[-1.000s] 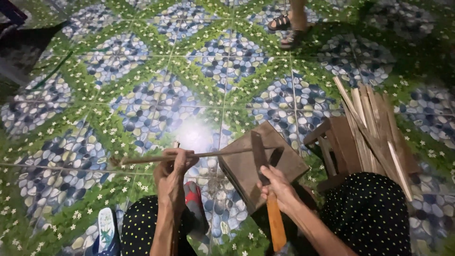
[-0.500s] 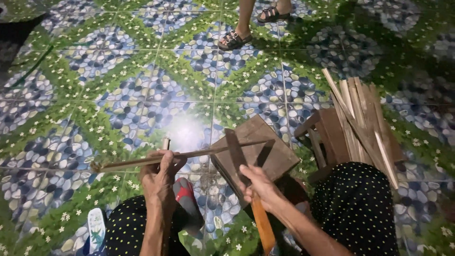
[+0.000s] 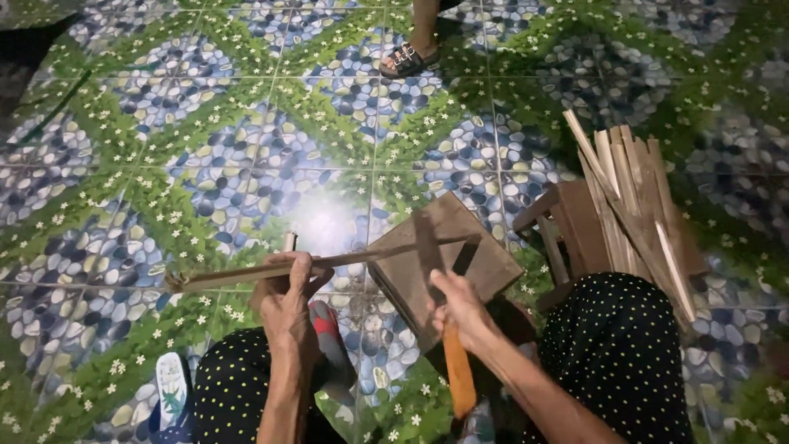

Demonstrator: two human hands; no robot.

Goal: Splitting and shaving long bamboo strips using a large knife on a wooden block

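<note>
Both forearms are bare, with no sleeves showing. The legs wear black cloth [image 3: 616, 353] dotted with small yellow-white spots. A patterned sandal [image 3: 171, 386] sits left of that cloth.

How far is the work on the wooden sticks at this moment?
Already done, it seems: a bundle of split sticks lies on the low stool. In hand: the left hand holds a long stick across the wooden block, the right hand grips an orange-handled knife. No uncut pile shows.

No packages, labels, signs or screens are shown anywhere in the view. Nothing with printed or displayed surfaces is seen on the floor or near the hands.
</note>
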